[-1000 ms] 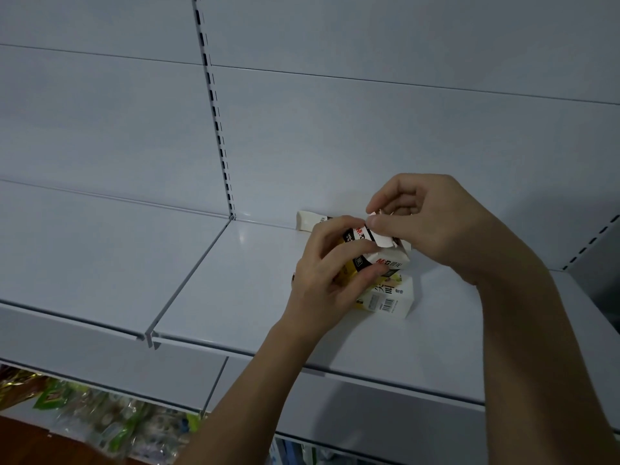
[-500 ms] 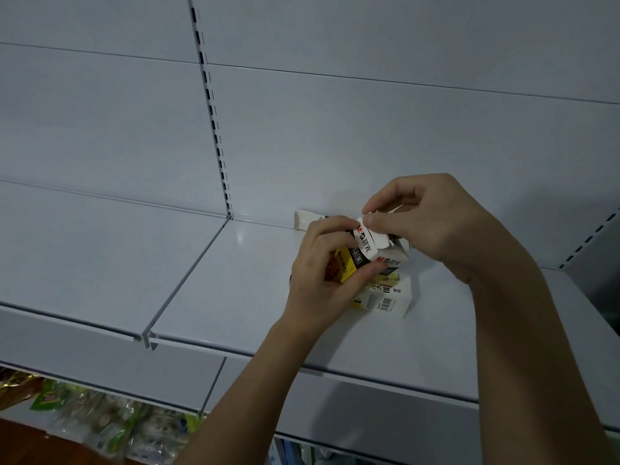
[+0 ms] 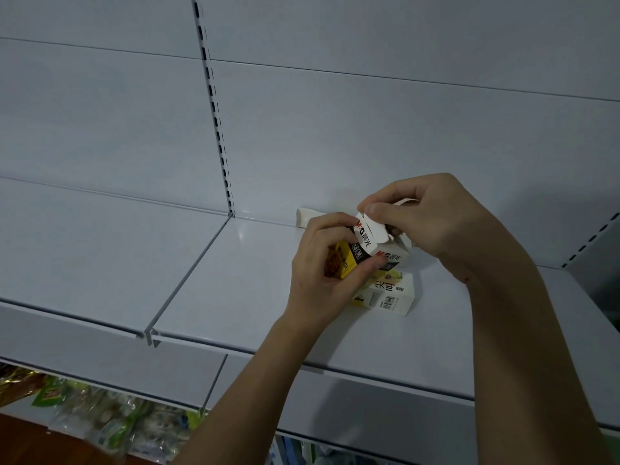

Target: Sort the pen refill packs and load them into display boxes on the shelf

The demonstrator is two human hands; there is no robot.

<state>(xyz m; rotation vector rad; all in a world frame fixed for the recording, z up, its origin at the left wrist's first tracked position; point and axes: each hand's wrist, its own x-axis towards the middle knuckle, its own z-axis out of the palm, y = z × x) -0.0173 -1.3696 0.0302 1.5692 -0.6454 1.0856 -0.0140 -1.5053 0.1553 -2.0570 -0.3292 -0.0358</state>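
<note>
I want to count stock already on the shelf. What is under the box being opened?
Under the held box a second white box with a barcode lies on the shelf. The left hand covers its left end.

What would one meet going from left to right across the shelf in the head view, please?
Slotted upright → small white piece at the back → left hand gripping the upper box → right hand pinching its flap.

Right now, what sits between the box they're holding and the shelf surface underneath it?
In the head view, a second white box lies on the shelf directly under the held box.
</note>
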